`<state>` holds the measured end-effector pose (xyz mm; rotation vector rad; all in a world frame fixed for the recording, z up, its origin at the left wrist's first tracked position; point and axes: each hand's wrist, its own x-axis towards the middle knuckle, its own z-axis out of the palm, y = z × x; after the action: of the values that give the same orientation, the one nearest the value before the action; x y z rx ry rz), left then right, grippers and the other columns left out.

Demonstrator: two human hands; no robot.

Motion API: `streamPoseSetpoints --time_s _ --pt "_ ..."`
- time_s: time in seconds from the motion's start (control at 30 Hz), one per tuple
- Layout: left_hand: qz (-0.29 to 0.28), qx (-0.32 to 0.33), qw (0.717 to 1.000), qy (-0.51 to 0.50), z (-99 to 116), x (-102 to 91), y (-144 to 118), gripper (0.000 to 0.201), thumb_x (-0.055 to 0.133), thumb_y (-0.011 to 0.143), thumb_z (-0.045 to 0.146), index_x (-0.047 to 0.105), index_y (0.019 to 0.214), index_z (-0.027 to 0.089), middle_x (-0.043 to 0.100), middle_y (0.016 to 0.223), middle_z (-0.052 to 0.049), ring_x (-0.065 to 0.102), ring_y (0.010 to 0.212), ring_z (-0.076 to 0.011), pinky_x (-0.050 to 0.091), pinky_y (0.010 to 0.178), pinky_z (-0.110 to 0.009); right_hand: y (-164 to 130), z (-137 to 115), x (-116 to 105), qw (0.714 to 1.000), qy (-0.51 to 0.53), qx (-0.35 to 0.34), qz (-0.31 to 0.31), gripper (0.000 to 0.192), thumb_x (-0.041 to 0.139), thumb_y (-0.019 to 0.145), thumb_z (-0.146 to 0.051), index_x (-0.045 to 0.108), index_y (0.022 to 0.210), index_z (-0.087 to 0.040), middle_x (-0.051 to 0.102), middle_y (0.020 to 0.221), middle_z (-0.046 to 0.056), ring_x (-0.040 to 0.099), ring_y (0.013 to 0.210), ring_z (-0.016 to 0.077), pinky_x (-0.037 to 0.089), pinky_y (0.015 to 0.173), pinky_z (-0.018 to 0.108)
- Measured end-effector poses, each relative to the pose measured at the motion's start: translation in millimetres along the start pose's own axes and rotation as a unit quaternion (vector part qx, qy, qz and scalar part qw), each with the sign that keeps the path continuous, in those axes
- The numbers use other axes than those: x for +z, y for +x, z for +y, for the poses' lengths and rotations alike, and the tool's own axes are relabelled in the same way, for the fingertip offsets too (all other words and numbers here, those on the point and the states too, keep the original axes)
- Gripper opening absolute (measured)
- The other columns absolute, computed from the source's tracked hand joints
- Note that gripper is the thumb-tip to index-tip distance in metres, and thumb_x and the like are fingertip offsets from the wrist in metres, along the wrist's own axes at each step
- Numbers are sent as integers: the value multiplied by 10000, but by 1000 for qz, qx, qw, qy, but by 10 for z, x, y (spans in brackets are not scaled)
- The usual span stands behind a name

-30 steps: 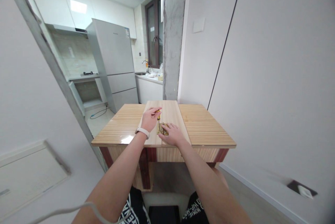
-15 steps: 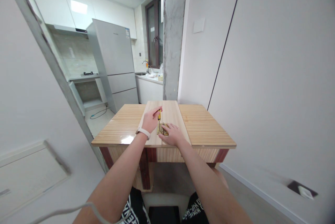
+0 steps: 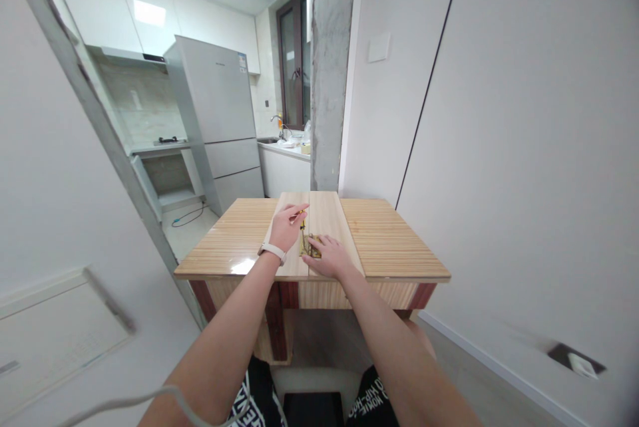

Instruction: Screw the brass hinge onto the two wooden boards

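Striped wooden table (image 3: 389, 241) beside a kitchen: two pale boards (image 3: 324, 214) lying centred. Right hand (image 3: 330, 256) is pressing flat-fingered on a brass hinge (image 3: 309, 247); left hand (image 3: 287, 226), at ten o'clock, is gripping a yellow-handled screwdriver (image 3: 302, 222), apparently driving a screw; steady downward pressure comes next.

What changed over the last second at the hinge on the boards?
Only the left hand changed: its grip on the yellow screwdriver turned slightly and came back, the tool staying upright over the brass hinge. The right hand stayed pressed on the hinge; the two boards and the table did not shift.
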<state>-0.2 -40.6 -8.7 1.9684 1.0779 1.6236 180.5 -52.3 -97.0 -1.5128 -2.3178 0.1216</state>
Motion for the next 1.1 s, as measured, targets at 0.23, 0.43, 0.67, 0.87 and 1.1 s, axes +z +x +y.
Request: streamPoseSetpoints --time_s 0.23,0.43,0.67,0.87,1.1 --pt "-20 33 999 23 18 -7 7 344 480 1001 246 679 1281 233 662 1327 -68 596 1260 -191 443 1130 -372 4 -2 -8 1000 1 2 -8 780 411 884 -788 412 1545 -374 400 1588 52 305 1468 297 198 1188 472" --pt "-18 3 1000 9 -10 -9 2 326 490 992 227 676 1258 208 736 1171 -75 681 1105 -193 520 1022 -373 10 -6 -6 1000 0 7 -10 771 422 884 -779 419 1541 -376 406 1583 52 310 1463 299 196 1187 478" --pt "0 -1 1000 0 -53 -24 2 306 557 964 277 708 1225 228 691 1164 -78 679 998 -168 573 884 -304 9 20 21 1000 1 5 -7 769 410 880 -790 445 1526 -375 416 1575 53 315 1462 302 204 1187 481" --pt "-1 9 1000 6 -59 -39 2 321 560 974 310 700 1253 237 665 1218 -90 666 1050 -178 558 932 -316 8 16 11 1000 4 3 -4 771 407 883 -790 444 1527 -369 422 1572 58 323 1459 301 211 1186 480" --pt "-12 15 1000 19 -65 -29 2 361 483 1001 247 648 1322 226 708 1242 -86 647 1184 -203 479 1083 -392 -13 -14 -38 1000 1 0 -4 764 409 887 -782 445 1527 -366 431 1564 55 334 1450 291 216 1184 460"
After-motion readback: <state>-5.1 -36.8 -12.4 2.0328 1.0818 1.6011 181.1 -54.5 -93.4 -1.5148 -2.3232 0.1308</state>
